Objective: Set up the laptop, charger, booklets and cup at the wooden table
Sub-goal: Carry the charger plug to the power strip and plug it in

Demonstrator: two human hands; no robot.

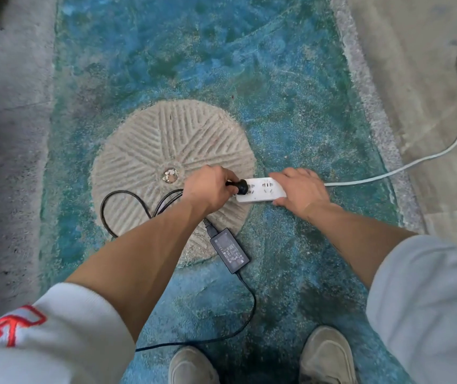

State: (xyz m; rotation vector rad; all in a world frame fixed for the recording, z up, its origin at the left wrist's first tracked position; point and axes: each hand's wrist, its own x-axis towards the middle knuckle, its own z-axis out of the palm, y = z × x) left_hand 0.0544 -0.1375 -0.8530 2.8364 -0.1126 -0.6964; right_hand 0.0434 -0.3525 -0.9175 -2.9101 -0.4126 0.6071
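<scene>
I am bent over the floor, looking straight down at my two hands. My left hand (pixel 208 188) has its fingers curled tight around the black plug (pixel 237 186) of the charger, and the plug sits at the left end of the white power strip (pixel 260 190), against its first socket; I cannot tell how far in the pins are. My right hand (pixel 302 189) lies over the right end of the strip, fingers fairly straight and spread, thumb against its near edge, pressing it down. The strip rests partly on the round grooved stone (pixel 166 151) set in the blue-green floor (pixel 277 92), and its white cord (pixel 443 151) runs off to the right and up along the pale paving. The charger brick (pixel 229 250) lies on the floor just below my left forearm, its black cable (pixel 122 200) looping left over the stone and another length trailing toward my shoes (pixel 327 356).
</scene>
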